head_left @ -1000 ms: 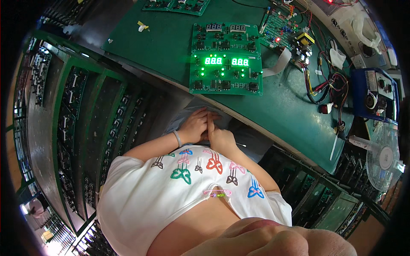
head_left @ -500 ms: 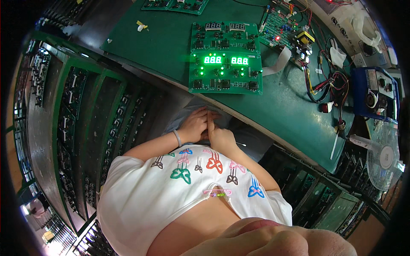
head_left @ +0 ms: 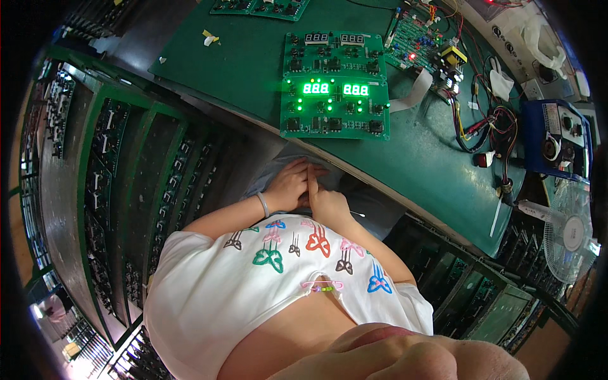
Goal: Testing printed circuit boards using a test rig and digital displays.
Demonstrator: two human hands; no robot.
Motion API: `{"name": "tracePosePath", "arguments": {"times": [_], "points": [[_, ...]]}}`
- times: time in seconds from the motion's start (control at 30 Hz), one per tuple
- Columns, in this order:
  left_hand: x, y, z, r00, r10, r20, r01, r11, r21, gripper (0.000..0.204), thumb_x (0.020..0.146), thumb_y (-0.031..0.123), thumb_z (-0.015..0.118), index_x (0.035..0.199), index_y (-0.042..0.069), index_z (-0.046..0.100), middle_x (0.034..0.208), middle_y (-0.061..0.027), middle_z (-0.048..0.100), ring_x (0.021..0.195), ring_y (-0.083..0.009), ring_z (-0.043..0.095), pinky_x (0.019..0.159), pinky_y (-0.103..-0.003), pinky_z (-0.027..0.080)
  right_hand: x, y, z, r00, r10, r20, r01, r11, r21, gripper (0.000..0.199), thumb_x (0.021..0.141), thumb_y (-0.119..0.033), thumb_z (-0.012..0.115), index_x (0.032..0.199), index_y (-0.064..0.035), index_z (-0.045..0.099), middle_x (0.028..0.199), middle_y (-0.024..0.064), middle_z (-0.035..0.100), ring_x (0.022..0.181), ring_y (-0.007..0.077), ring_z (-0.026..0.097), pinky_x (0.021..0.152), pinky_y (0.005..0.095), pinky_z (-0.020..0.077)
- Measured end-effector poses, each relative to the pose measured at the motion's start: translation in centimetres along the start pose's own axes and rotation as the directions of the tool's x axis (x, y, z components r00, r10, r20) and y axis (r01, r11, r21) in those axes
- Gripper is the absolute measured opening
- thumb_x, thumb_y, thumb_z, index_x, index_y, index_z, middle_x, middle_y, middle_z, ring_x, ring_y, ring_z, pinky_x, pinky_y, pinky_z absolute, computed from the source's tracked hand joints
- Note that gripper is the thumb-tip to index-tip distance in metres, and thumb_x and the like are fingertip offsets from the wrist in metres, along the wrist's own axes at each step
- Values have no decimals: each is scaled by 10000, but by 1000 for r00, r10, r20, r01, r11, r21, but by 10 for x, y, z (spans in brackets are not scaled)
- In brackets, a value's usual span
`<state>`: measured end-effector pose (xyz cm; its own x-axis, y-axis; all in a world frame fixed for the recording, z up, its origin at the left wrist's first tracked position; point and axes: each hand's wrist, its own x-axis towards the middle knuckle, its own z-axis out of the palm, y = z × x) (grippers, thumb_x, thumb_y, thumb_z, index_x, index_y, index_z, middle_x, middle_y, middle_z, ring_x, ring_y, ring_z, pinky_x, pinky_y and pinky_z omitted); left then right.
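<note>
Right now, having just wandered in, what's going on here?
A person's left hand and right hand rest against each other beside a green bench. On the bench, a circuit panel glows green, and a grey ribbon cable runs from it toward a board with a red light. I can't tell whether the thin stick by the right hand is held.

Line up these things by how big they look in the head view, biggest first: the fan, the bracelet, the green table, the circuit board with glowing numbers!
1. Green table
2. Circuit board with glowing numbers
3. Fan
4. Bracelet, clearly smallest

That's only how they look here.
</note>
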<state>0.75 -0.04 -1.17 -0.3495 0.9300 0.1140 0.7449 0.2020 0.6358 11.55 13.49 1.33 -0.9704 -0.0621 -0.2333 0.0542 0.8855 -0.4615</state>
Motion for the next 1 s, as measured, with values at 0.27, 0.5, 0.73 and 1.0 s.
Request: {"name": "tracePosePath", "arguments": {"times": [0.27,0.5,0.73,1.0], "points": [[-2,-2,2,999,30,17,-32,997,76,746,664,262,777,1359,140,535,1365,-62,554,1285,-257,485,1157,-471,289,-1,-2,-3,999,-10,-31,11,1000,28,864,747,-187,666,1452,105,260,826,186,677,616,336,684,511,431,547],[-1,-2,0,999,24,38,-26,998,59,738,666,257,776,1354,137,539,1378,-58,546,1294,-258,479,1157,-475,288,0,-1,-2,1000,6,0,-6,1000,5,809,775,-148,634,1451,104,268,805,193,682,626,345,691,514,435,549],[-2,-1,0,998,38,42,-41,996,75,701,672,256,773,1329,137,560,1383,-38,546,1290,-250,483,1155,-481,292,-1,0,-1,1000,-7,-22,8,1000,27,814,774,-146,628,1456,102,259,808,194,680,618,345,688,515,438,549],[2,4,-4,999,-15,38,13,999,44,690,679,265,763,1326,138,562,1364,-45,560,1284,-248,491,1150,-477,299,0,0,0,1000,-1,-8,1,1000,1,838,774,-156,628,1468,102,236,819,190,679,609,343,684,513,437,548]]}}
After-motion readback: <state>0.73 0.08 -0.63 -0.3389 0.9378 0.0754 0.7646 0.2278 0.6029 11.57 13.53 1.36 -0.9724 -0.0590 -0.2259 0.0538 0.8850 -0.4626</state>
